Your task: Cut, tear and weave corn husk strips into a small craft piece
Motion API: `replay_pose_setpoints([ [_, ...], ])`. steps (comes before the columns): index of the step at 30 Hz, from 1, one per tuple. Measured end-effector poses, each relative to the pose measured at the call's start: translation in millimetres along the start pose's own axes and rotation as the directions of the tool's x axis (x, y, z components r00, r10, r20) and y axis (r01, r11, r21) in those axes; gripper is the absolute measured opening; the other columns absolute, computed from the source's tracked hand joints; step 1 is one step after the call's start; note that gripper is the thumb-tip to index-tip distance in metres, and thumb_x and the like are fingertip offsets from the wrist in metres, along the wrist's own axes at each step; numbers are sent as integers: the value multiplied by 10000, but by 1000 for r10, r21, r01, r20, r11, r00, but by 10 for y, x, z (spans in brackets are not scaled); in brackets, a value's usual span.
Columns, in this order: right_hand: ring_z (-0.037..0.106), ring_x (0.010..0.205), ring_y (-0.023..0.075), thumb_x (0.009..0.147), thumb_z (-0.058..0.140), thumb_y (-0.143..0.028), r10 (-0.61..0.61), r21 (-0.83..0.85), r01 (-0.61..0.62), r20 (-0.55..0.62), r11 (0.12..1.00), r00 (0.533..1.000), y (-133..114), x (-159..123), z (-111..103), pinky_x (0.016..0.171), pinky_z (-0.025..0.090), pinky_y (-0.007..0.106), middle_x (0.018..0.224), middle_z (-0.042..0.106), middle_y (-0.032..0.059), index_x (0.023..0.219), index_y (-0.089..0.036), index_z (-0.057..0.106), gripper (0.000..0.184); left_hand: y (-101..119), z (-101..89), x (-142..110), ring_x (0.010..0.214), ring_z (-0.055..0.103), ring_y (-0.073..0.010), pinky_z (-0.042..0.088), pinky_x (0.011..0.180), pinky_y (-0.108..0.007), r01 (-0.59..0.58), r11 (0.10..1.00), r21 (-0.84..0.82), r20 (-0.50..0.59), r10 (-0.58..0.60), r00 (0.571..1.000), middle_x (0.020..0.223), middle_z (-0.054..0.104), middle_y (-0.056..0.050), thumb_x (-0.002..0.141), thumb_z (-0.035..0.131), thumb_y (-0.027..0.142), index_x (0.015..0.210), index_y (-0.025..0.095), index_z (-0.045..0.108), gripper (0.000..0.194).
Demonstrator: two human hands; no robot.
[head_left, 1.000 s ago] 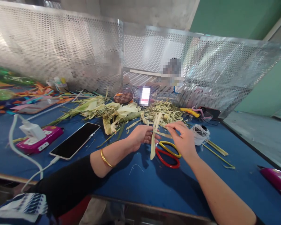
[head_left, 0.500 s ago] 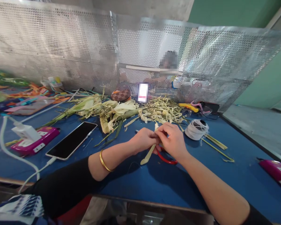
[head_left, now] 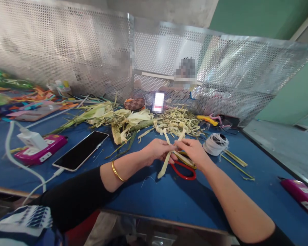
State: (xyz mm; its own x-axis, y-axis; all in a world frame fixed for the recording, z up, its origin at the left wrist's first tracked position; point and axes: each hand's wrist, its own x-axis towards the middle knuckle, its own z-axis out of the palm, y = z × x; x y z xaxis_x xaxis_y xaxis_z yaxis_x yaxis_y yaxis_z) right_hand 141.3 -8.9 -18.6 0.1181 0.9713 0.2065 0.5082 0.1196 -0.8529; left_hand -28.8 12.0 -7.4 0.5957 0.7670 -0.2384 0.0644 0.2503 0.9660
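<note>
Pale strips of corn husk (head_left: 164,168) cross each other between my two hands above the blue table. My left hand (head_left: 157,150) is closed, its thumb and fingers pinching the strips where they cross. From the right, my right hand (head_left: 191,149) pinches the same crossing, fingertips close to the left thumb. One strip end hangs down toward me, and others point up and away. Under the hands lies a pair of scissors with red handles (head_left: 187,177); its blades are hidden. Just right of my right hand stands a spool of white thread (head_left: 215,145).
Whole corn husks (head_left: 110,118) and a heap of shredded husk (head_left: 178,120) lie behind the hands. A charging phone (head_left: 80,150) and a magenta power strip (head_left: 41,152) are at left. A perforated metal screen (head_left: 82,51) borders the back, with a person beyond it.
The hands have drawn slightly apart and the husk strips now show spread in a cross, with ends pointing up. More of the scissors' handles shows. The view has shifted a little.
</note>
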Motion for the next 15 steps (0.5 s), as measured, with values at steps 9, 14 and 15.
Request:
replay_pose_setpoints([
  [9,539,667,174,844,508,-387,-447,-455,288,-292,843,846,-131,-92,-27,635,366,286,703,627,37,675,-187,635,291,9,-47,19,605,656,-162,495,631,-278,-25,994,-107,5,26,1000,708,709,-88,664,741,400,777,119,665,313],
  [14,512,589,157,883,458,-440,-515,-560,350,-164,751,841,-218,-209,2,585,344,279,606,576,31,596,-206,587,392,17,-54,81,686,651,-150,503,689,-264,-183,952,-247,-127,155,980,740,710,-75,660,752,252,765,108,666,198],
  [15,508,574,152,871,472,-459,-474,-556,355,-81,752,877,-215,-225,49,568,335,276,596,569,24,582,-209,582,398,12,-51,95,668,643,-141,502,683,-260,-205,946,-252,-156,170,973,723,706,-67,658,752,236,752,109,663,181],
])
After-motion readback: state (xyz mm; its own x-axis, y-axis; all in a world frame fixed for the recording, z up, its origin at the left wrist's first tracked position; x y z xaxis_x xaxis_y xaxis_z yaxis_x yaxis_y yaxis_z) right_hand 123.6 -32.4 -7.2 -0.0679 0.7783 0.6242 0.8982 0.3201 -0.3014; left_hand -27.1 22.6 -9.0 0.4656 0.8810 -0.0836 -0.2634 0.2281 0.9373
